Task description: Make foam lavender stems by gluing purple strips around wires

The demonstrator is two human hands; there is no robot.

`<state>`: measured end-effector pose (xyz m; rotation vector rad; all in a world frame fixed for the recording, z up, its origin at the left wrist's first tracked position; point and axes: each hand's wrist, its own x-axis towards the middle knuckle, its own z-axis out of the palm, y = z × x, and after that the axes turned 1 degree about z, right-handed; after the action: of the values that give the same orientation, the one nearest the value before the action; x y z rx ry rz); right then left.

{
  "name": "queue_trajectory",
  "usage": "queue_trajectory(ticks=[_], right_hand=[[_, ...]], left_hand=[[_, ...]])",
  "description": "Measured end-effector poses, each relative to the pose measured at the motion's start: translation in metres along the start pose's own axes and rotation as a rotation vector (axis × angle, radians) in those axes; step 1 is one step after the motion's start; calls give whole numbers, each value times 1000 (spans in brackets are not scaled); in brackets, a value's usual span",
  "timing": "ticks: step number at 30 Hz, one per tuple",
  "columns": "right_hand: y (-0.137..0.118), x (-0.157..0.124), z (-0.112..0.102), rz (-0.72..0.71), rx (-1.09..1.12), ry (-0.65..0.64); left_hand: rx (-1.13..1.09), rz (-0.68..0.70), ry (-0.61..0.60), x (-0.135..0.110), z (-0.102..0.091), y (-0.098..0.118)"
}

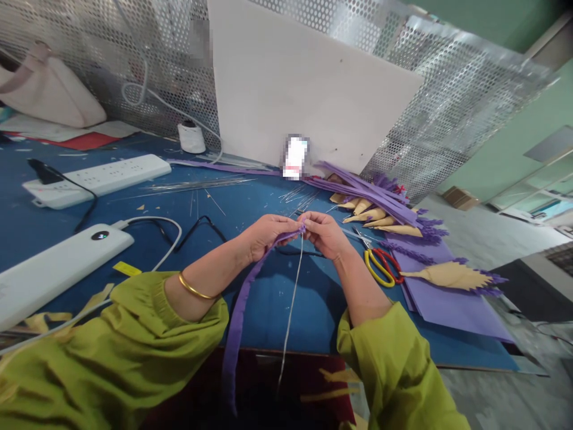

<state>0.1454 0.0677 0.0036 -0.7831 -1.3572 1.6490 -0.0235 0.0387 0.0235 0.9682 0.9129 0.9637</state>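
Observation:
My left hand (274, 234) pinches a long purple paper strip (242, 304), which trails down past the table's front edge. Fingertip to fingertip with it, my right hand (323, 232) is closed on the top of a thin pale wire (293, 292). A small purple tuft (303, 226) shows at that end, between the fingers of both hands. The wire hangs down below the table edge. To the right of my right hand lie scissors (382, 267) with red and yellow handles.
Purple paper sheets (465, 310), wrapped purple flower bunches (452, 276) and purple strips (367, 194) lie on the right. Loose wires (197, 184) are at the back. A power strip (111, 176), a white device (58, 269) and cables lie left. A lit phone (295, 156) leans against a white board (308, 83).

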Motion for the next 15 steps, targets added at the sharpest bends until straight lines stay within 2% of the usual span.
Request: queue_trajectory(ticks=[7, 15], right_hand=[[-2, -2, 2, -4, 49, -21], [-5, -3, 0, -59, 26, -9]], left_hand=[[17, 11, 4, -1, 0, -1], [-20, -57, -96, 2, -8, 3]])
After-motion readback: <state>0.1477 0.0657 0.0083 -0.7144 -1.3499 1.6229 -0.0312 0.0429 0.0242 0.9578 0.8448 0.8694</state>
